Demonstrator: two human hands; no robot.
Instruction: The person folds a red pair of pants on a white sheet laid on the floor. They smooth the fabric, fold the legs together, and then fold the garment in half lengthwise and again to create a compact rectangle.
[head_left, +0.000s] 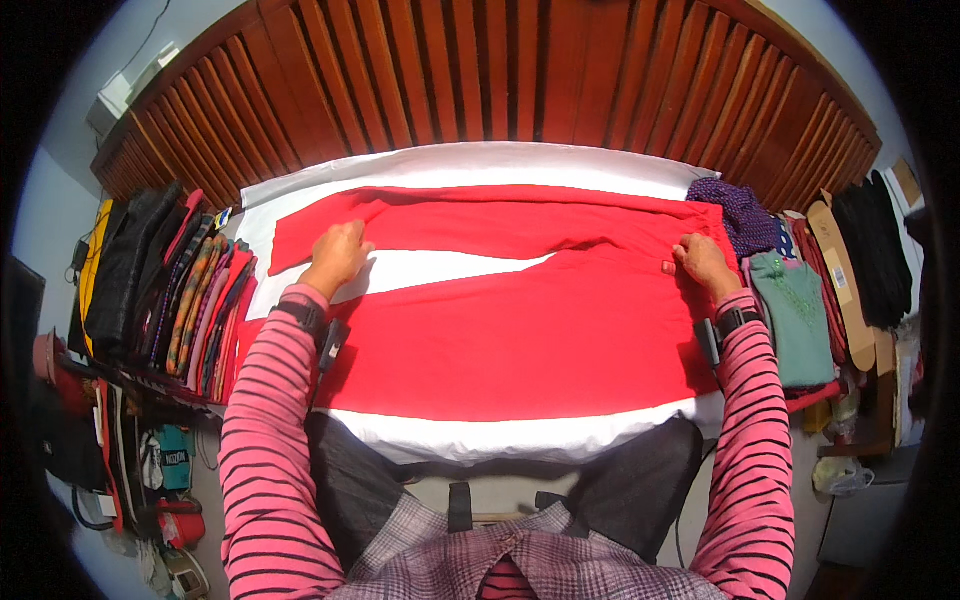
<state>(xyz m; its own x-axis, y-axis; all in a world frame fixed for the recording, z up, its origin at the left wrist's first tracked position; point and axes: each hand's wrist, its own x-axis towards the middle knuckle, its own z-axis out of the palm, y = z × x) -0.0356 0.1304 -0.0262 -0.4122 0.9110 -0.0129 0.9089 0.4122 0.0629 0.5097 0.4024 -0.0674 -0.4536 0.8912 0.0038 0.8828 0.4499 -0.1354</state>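
Red cloth trousers lie spread flat across a white sheet, the gathered waistband at the right and the legs running left. A strip of the sheet shows between the two legs. My left hand is curled with its fingers down on the far leg, near its hem and inner edge. At the waistband, my right hand has its fingers bent onto the red cloth. Both hands seem to pinch the fabric, though the fingertips are partly hidden. The near leg's hem is partly covered by my left forearm.
Folded clothes stand in a row at the left. On the right are a folded green garment, a bunched purple patterned cloth and a cardboard piece. A slatted wooden headboard rises along the far side.
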